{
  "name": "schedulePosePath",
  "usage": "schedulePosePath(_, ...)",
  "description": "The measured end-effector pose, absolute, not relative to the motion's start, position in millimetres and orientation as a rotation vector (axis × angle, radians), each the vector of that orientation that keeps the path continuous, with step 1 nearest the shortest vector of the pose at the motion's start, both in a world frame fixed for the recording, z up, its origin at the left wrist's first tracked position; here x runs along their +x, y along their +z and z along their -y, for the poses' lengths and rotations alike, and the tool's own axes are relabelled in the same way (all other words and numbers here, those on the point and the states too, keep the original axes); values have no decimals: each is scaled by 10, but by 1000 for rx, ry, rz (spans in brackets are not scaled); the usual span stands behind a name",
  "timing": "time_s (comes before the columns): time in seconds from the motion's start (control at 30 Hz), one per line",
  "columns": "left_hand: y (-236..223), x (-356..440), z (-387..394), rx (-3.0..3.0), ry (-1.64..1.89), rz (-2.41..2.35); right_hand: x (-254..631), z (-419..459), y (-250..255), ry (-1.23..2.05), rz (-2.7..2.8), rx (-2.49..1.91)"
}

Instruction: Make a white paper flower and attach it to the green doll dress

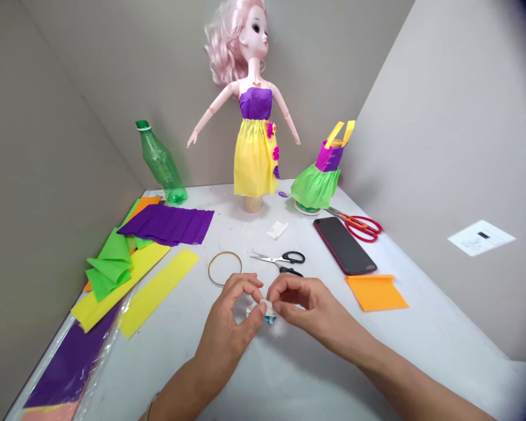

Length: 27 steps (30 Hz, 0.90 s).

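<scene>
Between my two hands, low over the table, is a small white-and-blue piece (269, 319) that looks crumpled; its kind is too small to make out. My left hand (234, 318) pinches it from the left with thumb and fingers. From the right, my right hand (302, 301) pinches its upper edge, thumb against forefinger. Just beyond the fingers lie black-handled scissors (280, 257), blades pointing left. A thin gold bangle (209, 270) rests on the table past my left hand. Farther back is a small folded white piece (277, 230).
A doll (256, 158) in a purple and yellow dress stands at the back, between a green bottle (160, 161) and a small green-skirted dress (315, 186). Coloured crepe paper (166, 224) spreads along the left. A phone (344, 244), red scissors (362, 228) and orange paper (377, 293) lie right.
</scene>
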<state>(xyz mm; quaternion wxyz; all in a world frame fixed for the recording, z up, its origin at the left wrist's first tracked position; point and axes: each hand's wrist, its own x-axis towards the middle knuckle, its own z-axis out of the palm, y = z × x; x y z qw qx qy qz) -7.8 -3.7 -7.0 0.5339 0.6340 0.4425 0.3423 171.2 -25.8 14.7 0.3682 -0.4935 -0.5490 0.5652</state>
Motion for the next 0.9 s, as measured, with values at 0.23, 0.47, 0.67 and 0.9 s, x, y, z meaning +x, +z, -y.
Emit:
schedulePosePath(0.23,-53,-127,6,1390,804,-963,1728,238,125,1570,1353,-1224)
schedulePosePath(0.47,-38,-117,5,1404,767,-953,1720,241,112,1626,1323,-1165)
schedulePosePath(0.67,-27,-113,16,1337,740,-930,1715,246,71,1614,1339,-1171)
schedulePosePath(0.9,-14,-110,35,1298,765,-927,1696,249,86,1655,1336,-1145)
